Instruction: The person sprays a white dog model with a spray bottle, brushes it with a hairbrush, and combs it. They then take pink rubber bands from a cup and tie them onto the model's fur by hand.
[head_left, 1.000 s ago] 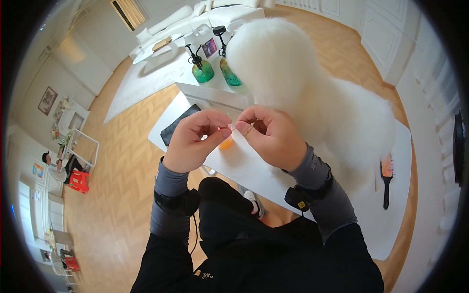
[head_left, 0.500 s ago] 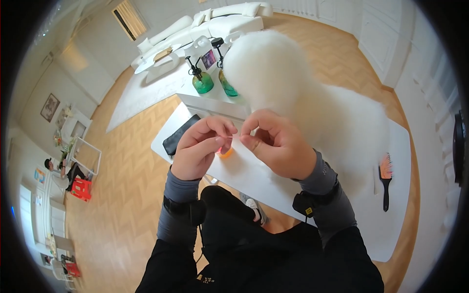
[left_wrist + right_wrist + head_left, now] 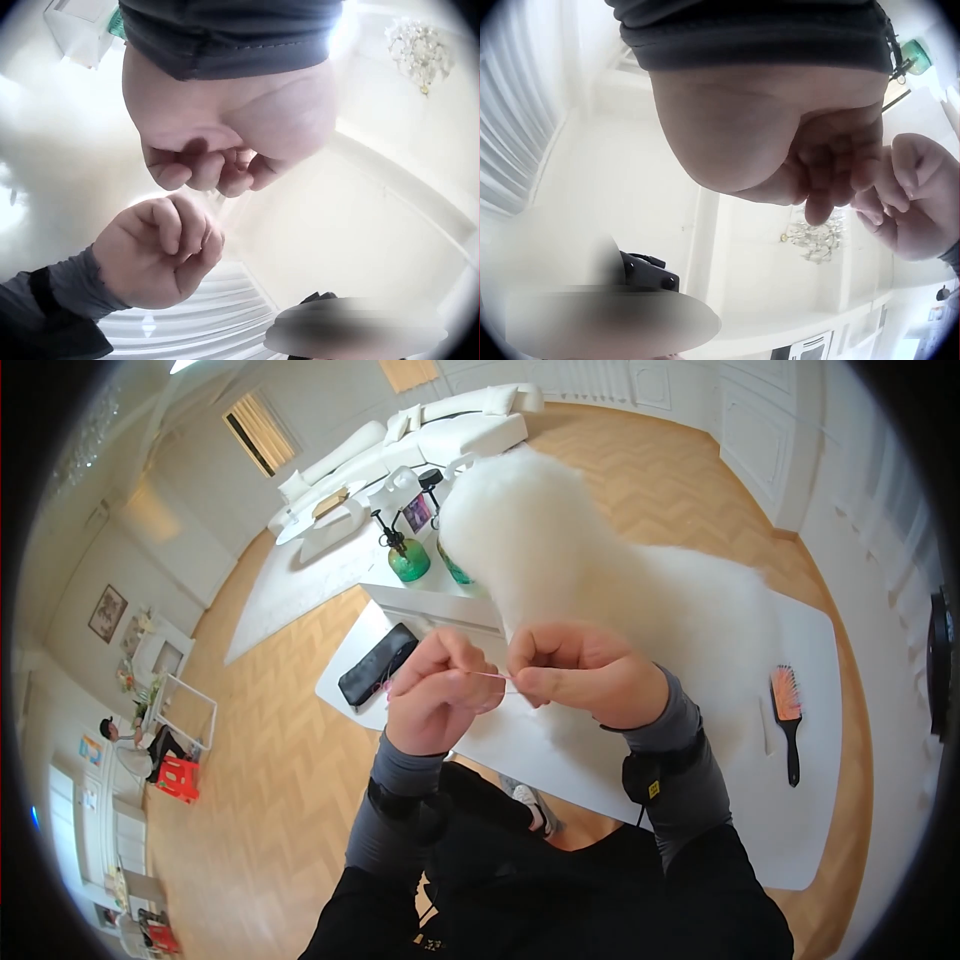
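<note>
A thin pink elastic band (image 3: 489,675) stretches between the fingertips of both hands in the head view. My left hand (image 3: 440,695) holds one end with its fingers curled in. My right hand (image 3: 585,672) pinches the other end between thumb and index finger. In the left wrist view, the left hand (image 3: 225,127) and right hand (image 3: 157,251) face each other with curled fingers. Just beyond the hands, a big fluffy white animal-shaped form (image 3: 640,600) stands on the white table (image 3: 800,810). A small pink item (image 3: 385,688) shows beside the left hand.
A black pouch (image 3: 378,663) lies at the table's left end. To the right are a black-handled hairbrush (image 3: 787,710) and a pale thin strip (image 3: 765,727). A green spray bottle (image 3: 408,562) stands on a white surface behind. A seated person (image 3: 150,745) is far left.
Both hands have shifted slightly right and lower in view, and the pink band now shows stretched between them. The left hand has turned and curled more. The orange item near it is now out of sight.
</note>
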Action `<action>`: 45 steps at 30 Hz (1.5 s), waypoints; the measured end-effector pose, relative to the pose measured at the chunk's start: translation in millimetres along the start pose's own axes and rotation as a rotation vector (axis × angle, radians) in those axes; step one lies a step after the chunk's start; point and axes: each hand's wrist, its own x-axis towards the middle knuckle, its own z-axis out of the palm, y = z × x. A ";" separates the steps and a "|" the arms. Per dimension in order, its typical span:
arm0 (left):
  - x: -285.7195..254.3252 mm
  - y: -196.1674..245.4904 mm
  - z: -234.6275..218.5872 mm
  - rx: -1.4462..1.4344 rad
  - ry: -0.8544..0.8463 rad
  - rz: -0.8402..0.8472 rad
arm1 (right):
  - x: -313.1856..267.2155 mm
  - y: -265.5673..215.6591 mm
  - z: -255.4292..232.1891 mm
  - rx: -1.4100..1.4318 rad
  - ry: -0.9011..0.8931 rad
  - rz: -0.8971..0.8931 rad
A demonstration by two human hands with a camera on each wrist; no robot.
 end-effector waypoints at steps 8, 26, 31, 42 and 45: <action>14.1 -10.5 7.6 0.133 0.253 0.133 | -10.7 -27.9 3.3 -0.763 0.332 0.160; 39.7 -54.8 17.0 1.165 0.718 0.212 | -2.7 2.1 5.8 -1.522 0.927 0.096; 46.4 -54.9 13.0 1.400 0.689 0.230 | 3.1 3.0 5.8 -1.513 0.778 0.125; 52.1 -40.9 17.7 1.524 0.631 0.473 | 4.8 -1.6 9.3 -1.395 0.723 -0.229; 53.3 -39.1 22.3 1.449 0.658 0.398 | 5.3 0.4 7.5 -1.436 0.706 -0.230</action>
